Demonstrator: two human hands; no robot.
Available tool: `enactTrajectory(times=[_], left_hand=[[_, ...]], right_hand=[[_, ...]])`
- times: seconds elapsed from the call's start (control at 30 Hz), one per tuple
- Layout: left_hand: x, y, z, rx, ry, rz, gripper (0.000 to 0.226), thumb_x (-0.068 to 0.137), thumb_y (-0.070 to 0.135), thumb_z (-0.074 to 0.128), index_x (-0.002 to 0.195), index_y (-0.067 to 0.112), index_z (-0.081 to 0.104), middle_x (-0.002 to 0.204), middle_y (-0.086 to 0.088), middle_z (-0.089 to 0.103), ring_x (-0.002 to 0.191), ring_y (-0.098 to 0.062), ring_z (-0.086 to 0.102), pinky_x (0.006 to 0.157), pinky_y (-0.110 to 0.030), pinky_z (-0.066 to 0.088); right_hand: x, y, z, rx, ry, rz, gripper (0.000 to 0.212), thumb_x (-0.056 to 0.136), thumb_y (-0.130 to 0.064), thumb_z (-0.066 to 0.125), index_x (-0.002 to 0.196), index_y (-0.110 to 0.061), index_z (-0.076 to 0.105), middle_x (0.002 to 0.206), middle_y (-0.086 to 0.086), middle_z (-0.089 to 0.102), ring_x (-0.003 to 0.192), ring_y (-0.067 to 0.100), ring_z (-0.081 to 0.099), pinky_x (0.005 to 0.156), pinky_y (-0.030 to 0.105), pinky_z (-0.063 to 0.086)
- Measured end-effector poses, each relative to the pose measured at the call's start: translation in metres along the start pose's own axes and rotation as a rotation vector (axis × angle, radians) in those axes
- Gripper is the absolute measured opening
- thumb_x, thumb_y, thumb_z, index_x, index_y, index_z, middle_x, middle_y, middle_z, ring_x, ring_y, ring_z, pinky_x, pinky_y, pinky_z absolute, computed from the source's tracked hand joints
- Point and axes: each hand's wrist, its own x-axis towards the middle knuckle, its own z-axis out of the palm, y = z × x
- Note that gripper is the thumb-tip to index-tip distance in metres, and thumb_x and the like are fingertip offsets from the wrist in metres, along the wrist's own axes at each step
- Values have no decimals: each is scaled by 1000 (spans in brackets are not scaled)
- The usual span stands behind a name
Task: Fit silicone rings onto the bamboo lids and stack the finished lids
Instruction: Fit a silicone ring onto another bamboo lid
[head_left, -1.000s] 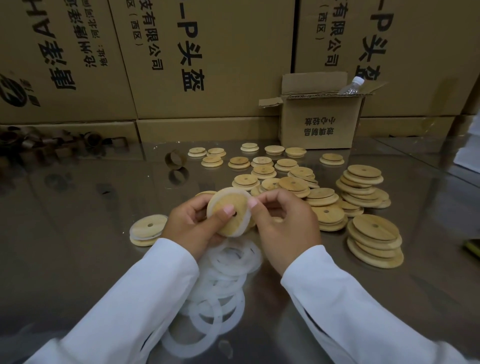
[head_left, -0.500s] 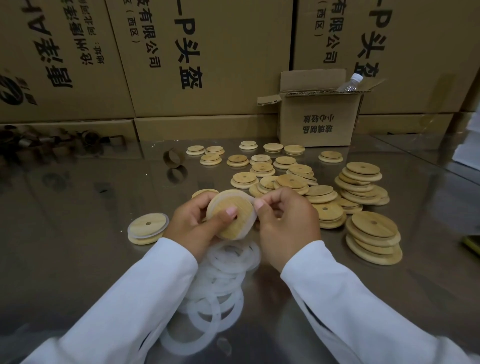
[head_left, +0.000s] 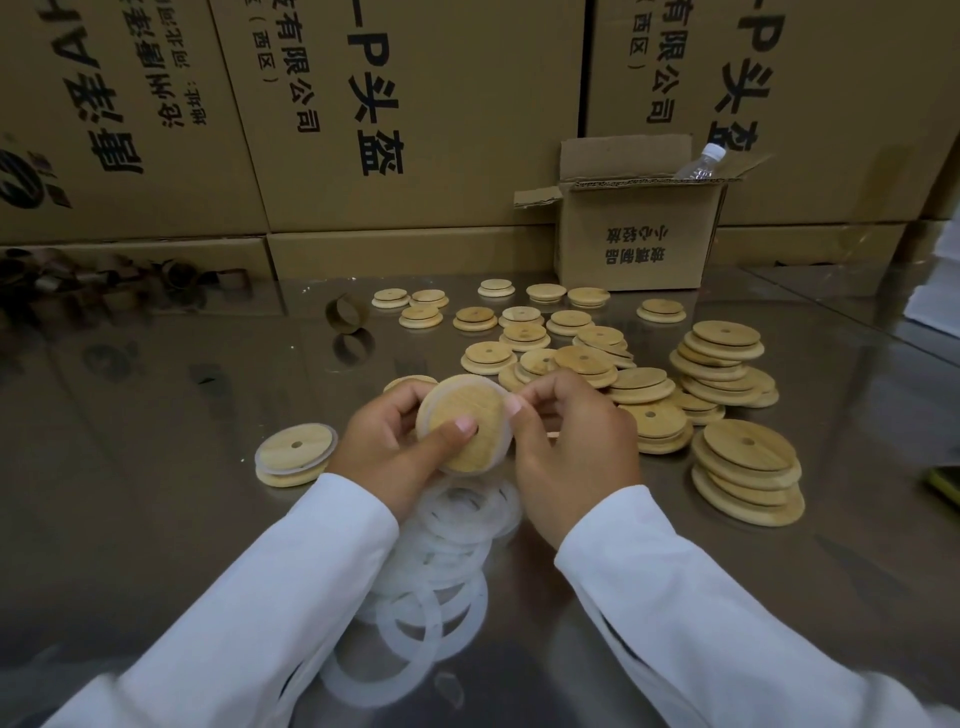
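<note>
My left hand (head_left: 387, 449) grips a round bamboo lid (head_left: 470, 410) held up on edge, thumb pressed on its face. A translucent white silicone ring (head_left: 500, 392) runs round the lid's rim. My right hand (head_left: 576, 447) pinches that ring at the lid's upper right edge. Beneath my hands lies a loose pile of silicone rings (head_left: 441, 582). To the left, one lid with a ring fitted (head_left: 295, 456) lies flat on the table. Several bare bamboo lids (head_left: 649, 389) lie scattered and stacked to the right and behind.
A shiny metal table (head_left: 156, 519) carries everything. A small open carton (head_left: 636, 244) with a plastic bottle (head_left: 701, 163) stands at the back, before a wall of large cartons (head_left: 405, 114). A cardboard tape core (head_left: 345, 313) sits left of the lids. A taller lid stack (head_left: 748, 478) is at right.
The lid has turned slightly in my hands and my right fingers have shifted up along its rim with the ring. The rest has not moved.
</note>
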Motion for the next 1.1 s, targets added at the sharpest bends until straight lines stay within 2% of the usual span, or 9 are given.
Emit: enactTrajectory(times=[0.13,0.27,0.43,0.53,0.67,0.77,0.87,0.97,1.1], left_hand=[[2,-2,0,-89,8,-35,18,63,22,70,78,15,63,84,-13,66,79,-26,61,80,-49,51],[3,-4,0,-152,10,-60,11,63,21,67,74,20,66,76,-5,68,76,-23,62,83,-53,49],[4,-4,-2,-181,48,-23,8,64,22,66,70,24,71,72,-3,69,75,-24,62,79,-47,48],[5,-5,-2,-219,74,-23,11,63,21,68,73,19,70,73,-5,70,72,-22,64,75,-38,50],[5,-5,-1,-191,21,-47,13,62,21,69,74,19,73,76,-6,72,75,-22,65,79,-40,52],[4,-6,-1,-152,-3,-63,15,63,23,69,76,20,74,78,-9,71,78,-26,63,85,-46,49],[3,-6,-1,-134,4,-43,12,65,27,68,74,20,71,73,-7,67,74,-24,60,80,-44,47],[4,-5,-1,-131,-7,-27,6,66,26,68,71,23,69,71,-4,65,74,-22,59,78,-43,47],[4,-4,-2,-148,-14,-25,4,66,24,67,69,25,69,70,-2,65,75,-24,58,81,-46,46]], right_hand=[[4,0,2,96,-22,126,24,89,-23,56,67,-29,47,70,-16,55,68,4,54,58,12,42],[6,-1,5,259,-16,203,23,88,-17,58,67,-25,52,76,-4,63,79,18,63,77,39,55],[4,-2,2,283,-5,79,20,84,-20,62,68,-28,55,71,-15,60,70,2,58,61,9,45],[0,-3,3,224,-36,32,16,84,-25,63,71,-29,54,71,-16,60,75,-6,55,61,6,44],[-1,-3,0,62,31,-28,21,86,-29,61,68,-34,50,67,-21,58,72,-1,58,59,15,47],[-3,-4,-2,-40,-4,-87,15,88,-31,57,76,-34,50,73,-14,62,73,10,59,67,31,51],[-4,-6,-1,-80,-43,-129,11,89,-28,53,80,-30,48,78,-6,63,78,19,59,69,34,49],[-2,-5,-1,-12,-36,-42,13,89,-23,55,77,-27,49,74,-9,60,74,14,58,66,29,48],[1,-2,0,58,-43,59,21,88,-22,57,71,-29,48,71,-17,53,65,-2,50,54,6,38]])
